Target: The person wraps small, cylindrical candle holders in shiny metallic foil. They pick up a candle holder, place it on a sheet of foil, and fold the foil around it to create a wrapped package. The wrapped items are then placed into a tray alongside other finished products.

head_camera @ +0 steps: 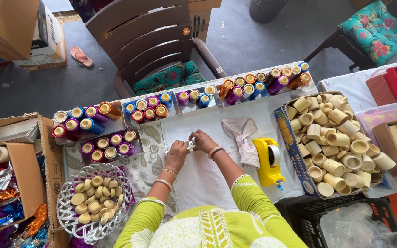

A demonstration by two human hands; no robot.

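A white-covered table [207, 177] fills the middle of the scene. At its right edge a cardboard box [285, 121] holds plain bamboo cups. Near left stands a white wire basket [65, 213] of pale round discs. A yellow tape dispenser [268, 161] sits right of centre, with a crumpled cloth [241, 133] just left of it. Foil-wrapped cups [145, 109] line the far edge. At centre, the left hand [177, 155] and right hand [203, 140] close their fingers around a silver-foiled cup [190, 146], one at each end.
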